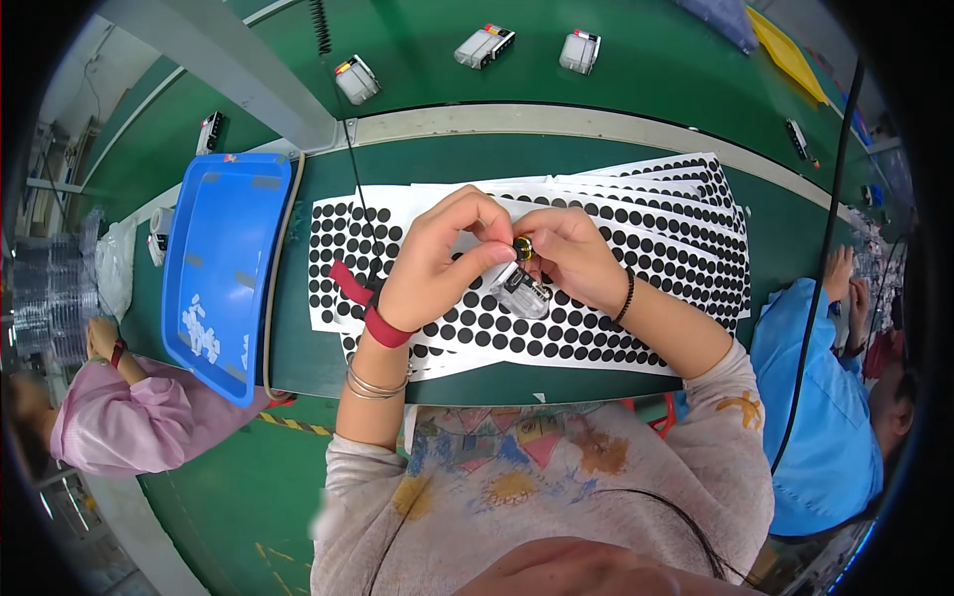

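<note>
Both of my hands meet over the sheets of black round stickers [586, 350]. My left hand [447, 253], with a red strap round its wrist, pinches at a small round black piece with a yellow-green rim [523, 245]. Closed beside it, my right hand [578, 256] has its fingers at the same round piece and on a small clear plastic package [524, 296] with a black label. That package hangs tilted below the fingertips. The fingers partly hide its upper end, so how the round piece and the package join cannot be made out.
A blue tray [177, 288] with small white pieces [199, 333] stands at the left. Beyond the pale ledge, several clear packages [484, 46] lie on the green surface. A dark cable [833, 199] hangs at the right. Co-workers in pink [124, 422] and blue [815, 397] sit either side.
</note>
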The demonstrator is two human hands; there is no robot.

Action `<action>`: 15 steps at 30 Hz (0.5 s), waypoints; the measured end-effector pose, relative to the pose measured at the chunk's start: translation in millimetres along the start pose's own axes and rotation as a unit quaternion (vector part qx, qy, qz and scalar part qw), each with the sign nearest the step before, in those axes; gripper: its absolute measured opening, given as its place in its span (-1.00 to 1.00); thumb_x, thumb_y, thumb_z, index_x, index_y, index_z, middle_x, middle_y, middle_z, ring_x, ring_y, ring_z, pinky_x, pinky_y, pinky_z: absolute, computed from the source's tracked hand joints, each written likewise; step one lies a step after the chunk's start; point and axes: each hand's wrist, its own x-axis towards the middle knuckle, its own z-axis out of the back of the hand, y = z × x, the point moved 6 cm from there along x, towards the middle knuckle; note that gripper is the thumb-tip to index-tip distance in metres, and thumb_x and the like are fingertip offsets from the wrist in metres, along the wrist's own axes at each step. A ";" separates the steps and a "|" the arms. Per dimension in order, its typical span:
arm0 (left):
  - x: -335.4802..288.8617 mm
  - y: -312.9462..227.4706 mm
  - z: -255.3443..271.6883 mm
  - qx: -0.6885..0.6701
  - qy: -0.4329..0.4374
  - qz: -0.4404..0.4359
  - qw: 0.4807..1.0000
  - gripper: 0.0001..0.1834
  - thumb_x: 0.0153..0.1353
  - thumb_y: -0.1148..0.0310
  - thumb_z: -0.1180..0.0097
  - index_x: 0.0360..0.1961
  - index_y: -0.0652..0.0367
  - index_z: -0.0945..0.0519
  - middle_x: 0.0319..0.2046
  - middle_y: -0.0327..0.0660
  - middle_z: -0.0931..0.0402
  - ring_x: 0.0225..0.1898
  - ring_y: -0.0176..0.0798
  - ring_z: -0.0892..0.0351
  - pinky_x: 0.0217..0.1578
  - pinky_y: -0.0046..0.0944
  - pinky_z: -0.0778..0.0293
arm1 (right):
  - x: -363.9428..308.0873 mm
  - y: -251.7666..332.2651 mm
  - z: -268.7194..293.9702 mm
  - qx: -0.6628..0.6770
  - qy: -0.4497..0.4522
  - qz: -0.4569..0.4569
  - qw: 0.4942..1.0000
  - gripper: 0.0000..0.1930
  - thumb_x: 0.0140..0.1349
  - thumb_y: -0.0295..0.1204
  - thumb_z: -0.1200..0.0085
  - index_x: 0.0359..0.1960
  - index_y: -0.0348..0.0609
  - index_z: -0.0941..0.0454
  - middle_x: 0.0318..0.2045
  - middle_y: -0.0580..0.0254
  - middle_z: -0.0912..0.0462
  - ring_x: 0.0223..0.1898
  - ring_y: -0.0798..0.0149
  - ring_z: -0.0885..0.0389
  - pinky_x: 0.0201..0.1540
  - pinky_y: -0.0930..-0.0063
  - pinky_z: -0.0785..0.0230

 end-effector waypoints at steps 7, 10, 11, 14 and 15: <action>1.5 -4.0 0.9 0.036 -0.008 -0.007 0.999 -0.89 -0.07 0.54 -0.19 -0.51 0.24 -0.49 -0.49 -0.27 -0.41 -0.42 -0.38 -0.39 -0.31 -0.40 -0.33 | 2.5 -0.8 -1.9 -0.028 -0.004 -0.005 1.000 -0.75 0.23 -0.36 0.06 -0.31 -0.34 -0.51 -0.54 0.21 -0.52 -0.57 0.47 -0.45 -0.53 0.65 -0.32; 3.3 -1.6 3.6 0.019 -0.007 0.019 1.000 -0.89 -0.08 0.53 -0.21 -0.52 0.22 -0.50 -0.49 -0.30 -0.42 -0.41 -0.39 -0.40 -0.30 -0.40 -0.33 | 5.2 0.8 -4.2 -0.031 0.007 0.005 0.999 -0.78 0.22 -0.38 0.04 -0.35 -0.33 -0.53 -0.55 0.22 -0.53 -0.58 0.48 -0.45 -0.55 0.66 -0.31; 4.7 2.8 1.5 -0.030 -0.003 0.062 0.998 -0.90 -0.06 0.52 -0.21 -0.53 0.19 -0.51 -0.50 -0.32 -0.42 -0.41 -0.40 -0.42 -0.29 -0.40 -0.34 | 5.3 1.9 -4.2 -0.034 0.007 0.011 0.999 -0.79 0.21 -0.38 0.03 -0.35 -0.33 -0.53 -0.55 0.23 -0.53 -0.59 0.49 -0.45 -0.55 0.67 -0.31; 9.7 7.5 5.0 -0.032 0.047 0.111 0.992 -0.57 -0.09 0.46 -0.25 -0.17 0.11 -0.36 -0.32 -0.36 -0.30 -0.20 -0.43 -0.33 -0.27 -0.37 -0.33 | 5.4 2.8 -3.6 -0.102 -0.002 -0.005 0.995 -0.78 0.18 -0.39 -0.02 -0.31 -0.33 -0.55 -0.55 0.19 -0.57 -0.60 0.51 -0.47 -0.56 0.68 -0.32; 12.9 12.2 4.6 -0.042 0.066 0.135 0.988 -0.50 -0.10 0.46 -0.25 -0.11 0.09 -0.30 -0.29 -0.35 -0.26 -0.16 -0.41 -0.30 -0.27 -0.36 -0.32 | 5.9 -0.7 -2.4 -0.086 0.011 -0.007 0.996 -0.77 0.18 -0.36 -0.03 -0.32 -0.32 -0.56 -0.55 0.21 -0.58 -0.60 0.52 -0.47 -0.57 0.68 -0.32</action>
